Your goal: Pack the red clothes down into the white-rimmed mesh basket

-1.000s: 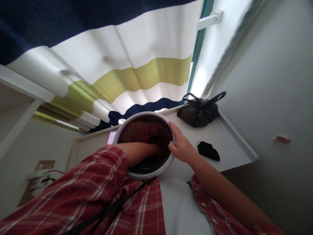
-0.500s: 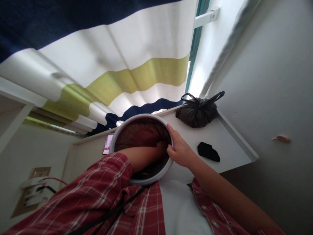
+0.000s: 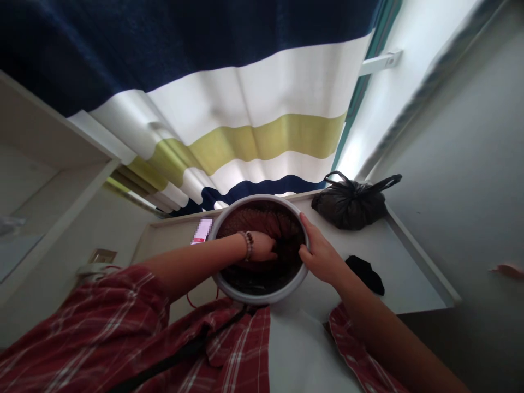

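A round trash can (image 3: 262, 299) with a grey rim tilts its mouth toward me, just in front of my body. Dark, thin plastic lining (image 3: 249, 221) covers its inside. My right hand (image 3: 321, 254) grips the can's right rim, thumb toward the inside and fingers along the outer edge. Inside the mouth is my left hand (image 3: 262, 246), with beaded bracelets at the wrist. Its fingers are curled near the gathered part of the lining; whether they pinch it is too dark to see.
A tied black plastic bag (image 3: 350, 204) sits at the back right of the white table (image 3: 413, 273). Nearer lies a folded black item (image 3: 366, 274). A phone (image 3: 202, 230) is left of the can. Behind hangs a striped curtain (image 3: 266, 136); a wall (image 3: 470, 180) stands at right.
My left hand has drawn back from deep inside the can, so the wrist and bracelets now show. My right hand stays on the rim. The camera view has shifted.
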The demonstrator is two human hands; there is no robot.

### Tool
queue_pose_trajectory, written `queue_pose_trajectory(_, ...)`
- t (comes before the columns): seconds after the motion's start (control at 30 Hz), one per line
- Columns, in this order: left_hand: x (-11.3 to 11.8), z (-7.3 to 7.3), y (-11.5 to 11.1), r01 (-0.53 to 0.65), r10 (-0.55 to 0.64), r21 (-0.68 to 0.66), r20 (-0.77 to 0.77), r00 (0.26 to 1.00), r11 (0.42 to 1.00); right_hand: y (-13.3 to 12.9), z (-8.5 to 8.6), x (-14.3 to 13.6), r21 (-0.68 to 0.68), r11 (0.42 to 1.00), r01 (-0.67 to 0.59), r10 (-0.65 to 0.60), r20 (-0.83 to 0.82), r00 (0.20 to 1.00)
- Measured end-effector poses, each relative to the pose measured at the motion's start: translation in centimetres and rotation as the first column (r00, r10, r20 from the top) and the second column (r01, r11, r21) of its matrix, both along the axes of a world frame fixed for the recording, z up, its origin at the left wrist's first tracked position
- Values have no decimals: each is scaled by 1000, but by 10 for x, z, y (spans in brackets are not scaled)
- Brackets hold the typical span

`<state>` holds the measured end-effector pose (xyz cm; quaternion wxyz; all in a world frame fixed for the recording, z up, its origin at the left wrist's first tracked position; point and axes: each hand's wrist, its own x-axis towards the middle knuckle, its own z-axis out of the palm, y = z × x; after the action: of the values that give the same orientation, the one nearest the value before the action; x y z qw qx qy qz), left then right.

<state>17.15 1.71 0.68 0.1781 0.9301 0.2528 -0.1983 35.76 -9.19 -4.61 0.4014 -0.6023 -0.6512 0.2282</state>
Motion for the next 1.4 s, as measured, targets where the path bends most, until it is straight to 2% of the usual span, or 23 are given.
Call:
queue_pose_trajectory(0.1,-29,25,-29,3,-2,-10,98,995,1000,2,0,-4,17,1000,8,-10,116,993)
queue_pose_trajectory(0.17,-47,32,-58,21,-16,-31,141,990,999,1,0,-7,27,999,21,-26,214,976)
queue_pose_trajectory(0.27,-64,25,-94,-10,7,34,90,996,999,2,5,-12,43,999,30,-44,375,926)
queue_pose_trajectory(0.33,-68,16,-104,-34,27,77,89,996,996,6,11,-16,46,999,24,-43,468,882)
queue_pose_trajectory(0.43,-73,10,-105,-42,30,103,117,993,994,25,22,-23,14,1000,-12,2,569,822)
queue_pose_trajectory(0.53,-79,12,-103,-42,28,117,113,993,992,61,32,-33,-54,998,-44,68,628,775)
queue_pose_trajectory(0.67,-86,17,-105,-54,44,122,81,996,991,116,40,-44,-261,964,45,147,669,728)
queue_pose_trajectory(0.77,-88,19,-105,-66,53,131,98,994,989,142,40,-45,-308,948,76,161,673,722)
queue_pose_trajectory(0.87,-89,20,-104,-89,71,131,137,988,987,148,36,-44,-310,945,106,145,685,714)
queue_pose_trajectory(1.03,-89,20,-102,-115,93,95,208,974,989,143,33,-44,-305,944,125,132,696,705)
queue_pose_trajectory(1.27,-87,20,-99,-107,92,49,247,965,993,142,34,-43,-281,952,124,114,697,708)
queue_pose_trajectory(1.4,-87,21,-99,-136,128,12,257,958,991,138,39,-45,-249,962,115,98,704,703)
